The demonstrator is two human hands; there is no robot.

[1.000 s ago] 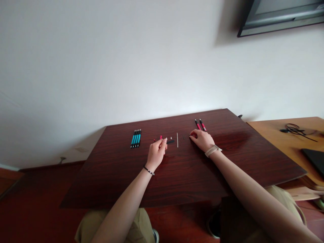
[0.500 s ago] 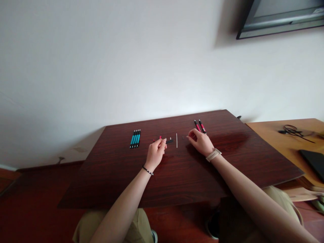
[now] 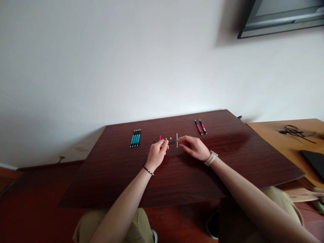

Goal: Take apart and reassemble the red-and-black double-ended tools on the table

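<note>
My left hand (image 3: 159, 151) is closed in a pinch around a small pale pen part (image 3: 166, 139). Just right of it lies a black pen piece (image 3: 172, 142). My right hand (image 3: 195, 147) hovers by a thin white ink refill (image 3: 177, 135), its thumb and forefinger apart and nothing visible between them. The fingers cover part of the refill. Beyond the hands lie a small silver tip (image 3: 170, 138), a pink barrel piece (image 3: 160, 137) and a tiny dark red part (image 3: 154, 140).
Several blue-and-black pens (image 3: 135, 138) lie side by side at the left of the dark wooden table (image 3: 113, 182). Two pink-and-black pens (image 3: 198, 127) lie at the back right. A lighter desk (image 3: 268, 130) with a black cable (image 3: 295, 131) adjoins on the right.
My right hand has moved left from near the pink pens to the refill, and its fingers have spread. My left hand stays nearly in place, still pinching the pale part.
</note>
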